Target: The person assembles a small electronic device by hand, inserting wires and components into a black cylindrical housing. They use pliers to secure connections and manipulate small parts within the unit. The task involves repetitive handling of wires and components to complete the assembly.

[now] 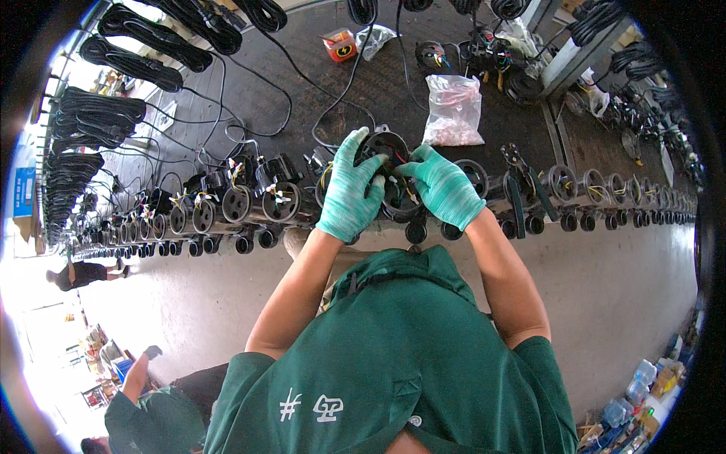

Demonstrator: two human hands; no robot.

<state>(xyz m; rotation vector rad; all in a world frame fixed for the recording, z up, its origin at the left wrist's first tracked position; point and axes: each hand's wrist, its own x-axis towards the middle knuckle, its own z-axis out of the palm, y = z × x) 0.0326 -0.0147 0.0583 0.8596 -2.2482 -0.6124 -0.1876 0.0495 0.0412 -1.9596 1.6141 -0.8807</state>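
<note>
My left hand (350, 189), in a pale green knit glove, grips the left side of a round black housing (388, 142) with coloured wires inside it. My right hand (446, 188), gloved alike, is closed at the housing's right side, thumb and fingers pinched at the wires. Whether a small part sits between those fingertips is hidden. Just below lies another round black housing (401, 198) with wires showing, at the table's near edge. A black cable runs from the back of the table toward the piece in my hands.
Rows of similar housings (281, 201) line the near edge on both sides. Crimping pliers (522, 185) lie to the right. Beyond sit a clear bag of small pinkish parts (453, 113) and a red box (339, 45). Coiled black cables (155, 41) hang at left. Another person (155, 416) is at lower left.
</note>
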